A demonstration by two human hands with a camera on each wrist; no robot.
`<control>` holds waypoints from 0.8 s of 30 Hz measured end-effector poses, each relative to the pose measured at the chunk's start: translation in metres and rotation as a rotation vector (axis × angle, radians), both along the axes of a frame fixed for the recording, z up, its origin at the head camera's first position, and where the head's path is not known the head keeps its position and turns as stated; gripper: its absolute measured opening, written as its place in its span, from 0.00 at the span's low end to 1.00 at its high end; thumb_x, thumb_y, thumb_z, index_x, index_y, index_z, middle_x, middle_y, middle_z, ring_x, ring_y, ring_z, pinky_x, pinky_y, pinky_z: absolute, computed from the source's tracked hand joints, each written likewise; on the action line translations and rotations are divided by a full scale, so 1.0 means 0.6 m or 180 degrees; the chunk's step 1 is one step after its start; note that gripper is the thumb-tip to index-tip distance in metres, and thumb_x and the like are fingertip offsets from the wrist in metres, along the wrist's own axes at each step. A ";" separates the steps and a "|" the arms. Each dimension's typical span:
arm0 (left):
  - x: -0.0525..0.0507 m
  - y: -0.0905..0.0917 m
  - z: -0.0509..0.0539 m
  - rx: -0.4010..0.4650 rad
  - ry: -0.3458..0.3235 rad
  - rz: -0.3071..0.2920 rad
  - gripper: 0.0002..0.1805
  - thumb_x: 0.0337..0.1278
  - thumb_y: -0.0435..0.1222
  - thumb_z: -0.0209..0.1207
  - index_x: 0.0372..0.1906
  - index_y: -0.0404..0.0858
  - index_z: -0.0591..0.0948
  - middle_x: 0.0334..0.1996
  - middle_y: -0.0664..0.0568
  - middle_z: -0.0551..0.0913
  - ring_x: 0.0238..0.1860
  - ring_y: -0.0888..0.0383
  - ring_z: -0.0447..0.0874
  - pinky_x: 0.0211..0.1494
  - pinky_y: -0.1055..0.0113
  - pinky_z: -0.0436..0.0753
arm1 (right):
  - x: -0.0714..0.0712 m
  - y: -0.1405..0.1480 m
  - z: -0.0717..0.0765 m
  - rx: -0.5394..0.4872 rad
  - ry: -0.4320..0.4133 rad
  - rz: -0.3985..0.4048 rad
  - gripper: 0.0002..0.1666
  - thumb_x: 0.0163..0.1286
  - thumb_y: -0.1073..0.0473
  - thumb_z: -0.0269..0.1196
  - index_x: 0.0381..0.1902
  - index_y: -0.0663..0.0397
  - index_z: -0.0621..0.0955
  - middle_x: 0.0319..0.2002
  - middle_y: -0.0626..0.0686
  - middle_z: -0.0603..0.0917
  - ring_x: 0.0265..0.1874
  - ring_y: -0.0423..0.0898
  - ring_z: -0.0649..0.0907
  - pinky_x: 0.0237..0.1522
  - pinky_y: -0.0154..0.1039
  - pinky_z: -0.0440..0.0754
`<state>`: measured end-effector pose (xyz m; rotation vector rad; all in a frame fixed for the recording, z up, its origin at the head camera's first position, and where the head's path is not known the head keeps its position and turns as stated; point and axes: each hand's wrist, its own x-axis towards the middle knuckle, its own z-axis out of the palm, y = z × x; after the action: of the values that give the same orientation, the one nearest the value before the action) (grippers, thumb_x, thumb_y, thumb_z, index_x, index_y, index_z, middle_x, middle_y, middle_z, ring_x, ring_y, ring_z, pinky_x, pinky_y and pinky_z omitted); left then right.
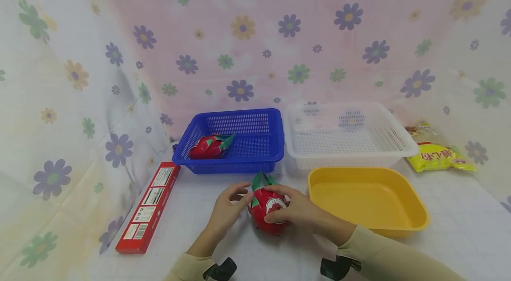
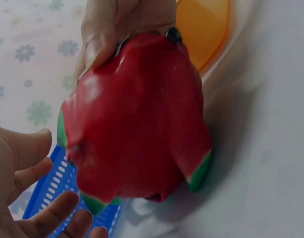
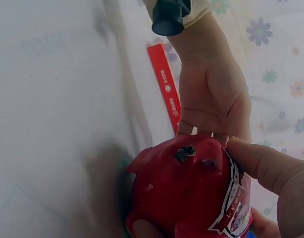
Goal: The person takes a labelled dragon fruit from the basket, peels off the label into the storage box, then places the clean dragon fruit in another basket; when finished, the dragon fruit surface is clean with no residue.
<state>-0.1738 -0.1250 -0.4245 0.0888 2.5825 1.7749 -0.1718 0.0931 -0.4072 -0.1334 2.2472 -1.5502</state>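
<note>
A red dragon fruit [image 1: 258, 210] with green-tipped scales and a round label is held above the white cloth in front of the blue basket. My right hand [image 1: 301, 212] grips it from the right, thumb by the label. On the other side is my left hand [image 1: 229, 210]; in the left wrist view its fingers [image 2: 55, 210] are spread and stand apart from the fruit's skin. The right wrist view shows the fruit's dark stub end [image 3: 185, 153] and my right thumb [image 3: 263, 166] pressing its side. Another dragon fruit [image 1: 207, 147] lies inside the blue basket [image 1: 255, 166].
A white basket [image 1: 351, 157] stands right of the blue one, with a yellow tray [image 1: 369, 224] in front. Yellow packaged food [image 1: 437, 157] lies at the far right. Along the left side lies a long red box [image 1: 149, 208]. Flowered cloth [image 1: 263, 72] hangs behind.
</note>
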 end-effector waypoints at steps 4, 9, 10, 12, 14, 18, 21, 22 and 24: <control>0.011 0.011 0.002 -0.0124 0.0043 -0.0107 0.23 0.61 0.46 0.64 0.59 0.45 0.80 0.55 0.43 0.79 0.53 0.50 0.77 0.47 0.64 0.80 | -0.001 0.002 0.001 -0.0030 -0.0041 0.0029 0.44 0.46 0.53 0.79 0.64 0.32 0.76 0.62 0.55 0.76 0.58 0.57 0.76 0.49 0.55 0.86; 0.016 0.017 0.001 -0.0211 0.0060 -0.0089 0.23 0.59 0.48 0.65 0.59 0.47 0.81 0.56 0.43 0.77 0.55 0.50 0.74 0.52 0.62 0.79 | -0.003 0.003 0.002 -0.0061 -0.0072 0.0088 0.44 0.47 0.52 0.79 0.64 0.33 0.75 0.62 0.55 0.76 0.57 0.56 0.76 0.49 0.54 0.86; 0.016 0.017 0.001 -0.0218 0.0040 -0.0091 0.24 0.59 0.48 0.65 0.59 0.47 0.81 0.57 0.43 0.76 0.56 0.50 0.73 0.52 0.62 0.79 | -0.005 0.003 0.002 -0.0055 -0.0062 0.0117 0.44 0.47 0.52 0.79 0.64 0.33 0.75 0.62 0.55 0.76 0.57 0.56 0.76 0.49 0.54 0.86; 0.018 0.019 0.000 -0.0230 -0.0002 -0.0091 0.24 0.59 0.50 0.65 0.60 0.48 0.80 0.59 0.43 0.74 0.57 0.49 0.71 0.53 0.60 0.79 | -0.008 0.005 0.003 -0.0055 -0.0032 0.0194 0.44 0.48 0.52 0.78 0.65 0.33 0.75 0.62 0.55 0.76 0.57 0.55 0.76 0.48 0.53 0.86; 0.020 0.021 -0.001 -0.0217 -0.0040 -0.0091 0.25 0.59 0.50 0.64 0.61 0.49 0.79 0.62 0.42 0.71 0.59 0.47 0.69 0.55 0.54 0.78 | -0.011 0.006 0.004 -0.0072 -0.0023 0.0261 0.44 0.49 0.53 0.78 0.65 0.33 0.74 0.62 0.55 0.76 0.56 0.55 0.77 0.48 0.52 0.86; 0.024 0.025 0.001 -0.0128 -0.0136 -0.0106 0.30 0.58 0.51 0.65 0.65 0.52 0.76 0.69 0.39 0.62 0.68 0.38 0.62 0.65 0.37 0.71 | -0.016 0.008 0.005 -0.0181 -0.0084 0.0397 0.44 0.51 0.55 0.77 0.66 0.35 0.74 0.61 0.56 0.75 0.54 0.54 0.77 0.49 0.51 0.86; 0.026 0.028 0.004 -0.0040 -0.0252 -0.0146 0.34 0.56 0.52 0.66 0.69 0.55 0.72 0.74 0.37 0.55 0.74 0.33 0.53 0.68 0.28 0.62 | -0.017 0.008 0.006 -0.0247 -0.0144 0.0465 0.44 0.51 0.57 0.76 0.67 0.36 0.73 0.61 0.56 0.75 0.52 0.53 0.77 0.50 0.50 0.86; 0.025 0.029 0.004 -0.0021 -0.0287 -0.0167 0.36 0.55 0.53 0.67 0.70 0.56 0.71 0.75 0.36 0.53 0.75 0.32 0.50 0.68 0.26 0.59 | -0.018 0.008 0.006 -0.0252 -0.0148 0.0488 0.44 0.51 0.57 0.76 0.67 0.36 0.73 0.61 0.56 0.75 0.52 0.53 0.78 0.49 0.50 0.86; 0.025 0.031 0.005 -0.0038 -0.0329 -0.0208 0.39 0.54 0.55 0.67 0.71 0.57 0.69 0.76 0.36 0.50 0.76 0.30 0.47 0.68 0.25 0.58 | -0.019 0.009 0.006 -0.0235 -0.0156 0.0521 0.44 0.51 0.58 0.76 0.67 0.36 0.73 0.61 0.56 0.74 0.52 0.53 0.77 0.50 0.50 0.86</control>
<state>-0.1590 -0.1062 -0.4218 0.0779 2.4889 1.6952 -0.1835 0.0983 -0.4035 -0.2897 2.0863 -1.5327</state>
